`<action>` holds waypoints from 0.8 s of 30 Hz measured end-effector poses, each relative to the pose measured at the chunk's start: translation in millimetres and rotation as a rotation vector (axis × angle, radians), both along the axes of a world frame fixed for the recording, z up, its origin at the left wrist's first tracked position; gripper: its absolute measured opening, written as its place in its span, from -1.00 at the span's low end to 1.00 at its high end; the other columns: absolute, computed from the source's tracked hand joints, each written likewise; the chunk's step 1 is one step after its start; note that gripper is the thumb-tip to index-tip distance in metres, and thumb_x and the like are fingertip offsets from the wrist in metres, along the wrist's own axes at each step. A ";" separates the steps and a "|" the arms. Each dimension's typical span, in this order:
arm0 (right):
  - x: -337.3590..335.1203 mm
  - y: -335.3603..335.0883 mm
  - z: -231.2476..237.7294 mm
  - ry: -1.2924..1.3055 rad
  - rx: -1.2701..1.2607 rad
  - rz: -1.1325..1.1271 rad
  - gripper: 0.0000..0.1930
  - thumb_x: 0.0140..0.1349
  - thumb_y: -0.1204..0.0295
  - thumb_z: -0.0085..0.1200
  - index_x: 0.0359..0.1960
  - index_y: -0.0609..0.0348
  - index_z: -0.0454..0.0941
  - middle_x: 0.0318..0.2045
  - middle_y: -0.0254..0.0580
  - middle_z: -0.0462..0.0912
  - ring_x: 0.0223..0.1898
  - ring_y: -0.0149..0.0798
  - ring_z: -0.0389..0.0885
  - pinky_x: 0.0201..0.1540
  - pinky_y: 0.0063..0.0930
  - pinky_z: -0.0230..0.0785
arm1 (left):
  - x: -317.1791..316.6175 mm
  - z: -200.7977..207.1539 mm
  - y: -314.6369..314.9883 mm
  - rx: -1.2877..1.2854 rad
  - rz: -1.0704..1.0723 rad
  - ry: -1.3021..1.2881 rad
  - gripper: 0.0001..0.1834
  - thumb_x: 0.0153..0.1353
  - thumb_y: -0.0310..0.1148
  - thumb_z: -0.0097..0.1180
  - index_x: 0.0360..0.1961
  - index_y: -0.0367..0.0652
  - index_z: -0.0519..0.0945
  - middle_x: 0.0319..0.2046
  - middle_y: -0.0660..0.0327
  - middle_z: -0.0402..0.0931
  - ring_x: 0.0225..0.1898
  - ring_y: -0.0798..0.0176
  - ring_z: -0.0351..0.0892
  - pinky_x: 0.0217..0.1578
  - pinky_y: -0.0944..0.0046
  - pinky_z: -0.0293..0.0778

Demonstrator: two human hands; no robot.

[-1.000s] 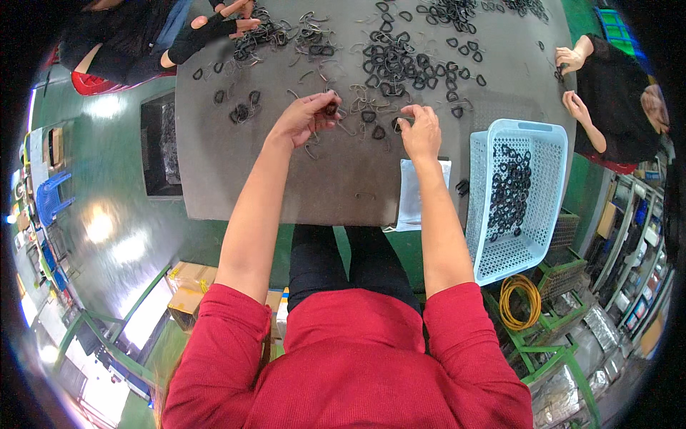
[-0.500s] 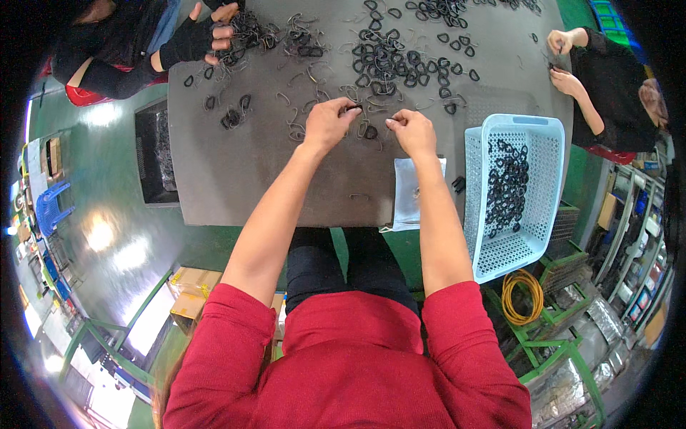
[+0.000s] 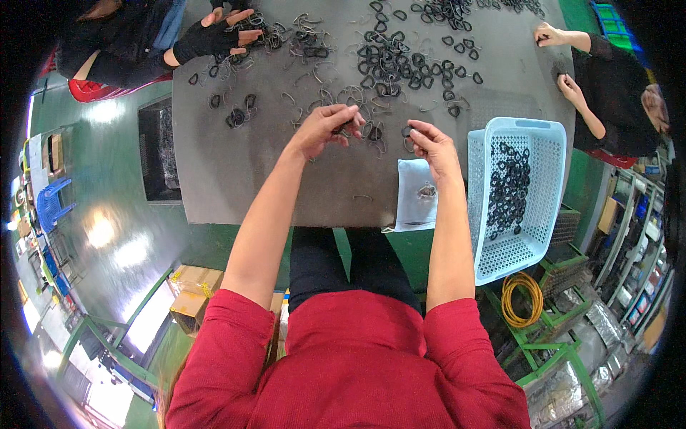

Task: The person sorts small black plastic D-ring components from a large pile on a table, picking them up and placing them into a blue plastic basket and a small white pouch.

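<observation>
Over the near half of the table, my left hand [image 3: 325, 133] is closed with its fingers curled around a small dark piece, mostly hidden by the fingers. Across from it, my right hand [image 3: 437, 149] pinches a small black ring [image 3: 408, 133] between thumb and fingertips; a thin wire seems to hang below it. Between the hands lie a few black rings with bent wire hooks [image 3: 374, 133] on the table. Beyond them spreads a loose pile of black D-shaped rings [image 3: 389, 61]. Under my right wrist is a light blue cloth pouch [image 3: 413, 204] with a small wire bit on it.
A light blue perforated basket [image 3: 477, 207] holding many black rings stands right of my right arm. Loose wire hooks [image 3: 307, 71] lie at the left of the grey table [image 3: 243, 179]. Co-workers' hands [image 3: 221, 36] work at the far left, others [image 3: 561, 61] at the right edge.
My hands have moved apart: the right one went right and nearer, the left one slightly left and nearer. The black ring now shows at my right fingertips. The right co-worker's hands have separated.
</observation>
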State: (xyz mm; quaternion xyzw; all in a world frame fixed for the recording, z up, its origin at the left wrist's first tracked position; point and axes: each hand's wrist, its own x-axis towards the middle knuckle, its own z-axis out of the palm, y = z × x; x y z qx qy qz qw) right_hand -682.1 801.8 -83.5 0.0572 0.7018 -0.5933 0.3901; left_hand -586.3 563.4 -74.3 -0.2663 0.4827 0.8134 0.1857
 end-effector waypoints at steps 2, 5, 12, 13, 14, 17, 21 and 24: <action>-1.7 7.7 1.3 -0.268 -0.549 -0.169 -0.77 0.13 0.43 0.11 -0.17 0.17 0.54 -0.47 -0.39 0.53 -0.46 -0.49 0.47 -0.45 -0.64 0.28 | -2.4 -4.7 9.9 -0.048 -0.044 0.042 -0.72 0.21 -0.10 0.02 -0.33 -0.09 0.56 -0.35 0.36 0.54 -0.33 0.42 0.53 -0.45 0.42 0.36; 3.4 -1.4 6.6 -0.269 -0.406 -0.178 -0.83 0.12 0.42 0.11 -0.28 0.22 0.51 -0.48 -0.40 0.51 -0.46 -0.48 0.48 -0.48 -0.63 0.26 | -4.8 -8.1 14.5 0.010 0.008 0.032 -0.73 0.21 -0.14 0.03 -0.32 -0.12 0.57 -0.34 0.32 0.55 -0.37 0.42 0.54 -0.47 0.43 0.37; 36.0 -60.9 -26.9 0.610 0.592 0.352 -0.75 -0.02 0.31 0.22 -0.34 0.15 0.55 -0.50 -0.21 0.57 -0.42 -0.21 0.55 -0.33 -0.37 0.39 | 10.1 -26.7 6.9 -0.107 0.022 0.023 -0.76 0.21 -0.25 0.06 -0.20 -0.17 0.57 -0.27 0.28 0.57 -0.38 0.41 0.54 -0.42 0.41 0.43; 40.3 -64.6 -30.5 0.760 0.722 0.302 -0.75 -0.05 0.28 0.24 -0.39 0.16 0.57 -0.52 -0.18 0.57 -0.42 -0.18 0.55 -0.30 -0.34 0.40 | 12.6 -27.4 5.7 -0.110 0.020 0.020 -0.76 0.21 -0.25 0.06 -0.20 -0.17 0.57 -0.27 0.28 0.57 -0.38 0.41 0.54 -0.42 0.41 0.43; 39.3 -64.2 -34.7 0.760 0.722 0.301 -0.75 -0.05 0.28 0.24 -0.39 0.16 0.57 -0.52 -0.18 0.57 -0.42 -0.18 0.55 -0.30 -0.34 0.40 | 15.1 -25.2 6.3 -0.083 0.037 0.016 -0.74 0.20 -0.23 0.07 -0.19 -0.17 0.56 -0.27 0.29 0.56 -0.37 0.41 0.53 -0.41 0.42 0.43; 30.9 -59.3 -42.2 0.539 0.644 0.346 -0.74 -0.07 0.28 0.27 -0.41 0.18 0.59 -0.50 -0.20 0.59 -0.43 -0.25 0.56 -0.35 -0.38 0.37 | 21.6 -24.5 11.2 -0.075 0.074 0.006 -0.70 0.19 -0.21 0.09 -0.14 -0.15 0.53 -0.25 0.30 0.55 -0.32 0.40 0.53 -0.36 0.41 0.44; 25.3 -51.2 -30.1 0.085 0.190 0.186 -0.70 -0.05 0.25 0.28 -0.36 0.19 0.60 -0.48 -0.23 0.60 -0.44 -0.35 0.53 -0.39 -0.46 0.34 | 18.9 -30.3 24.5 -0.115 0.174 -0.043 -0.69 0.16 -0.22 0.13 -0.11 -0.12 0.51 -0.24 0.32 0.54 -0.29 0.41 0.53 -0.33 0.40 0.44; 25.2 -54.7 -17.4 -0.030 0.018 0.065 -0.67 -0.03 0.21 0.27 -0.36 0.22 0.59 -0.51 -0.27 0.57 -0.48 -0.43 0.51 -0.43 -0.53 0.32 | 19.0 -30.8 27.1 -0.116 0.062 -0.018 -0.71 0.14 -0.27 0.15 -0.12 -0.12 0.51 -0.27 0.33 0.54 -0.30 0.41 0.53 -0.36 0.40 0.45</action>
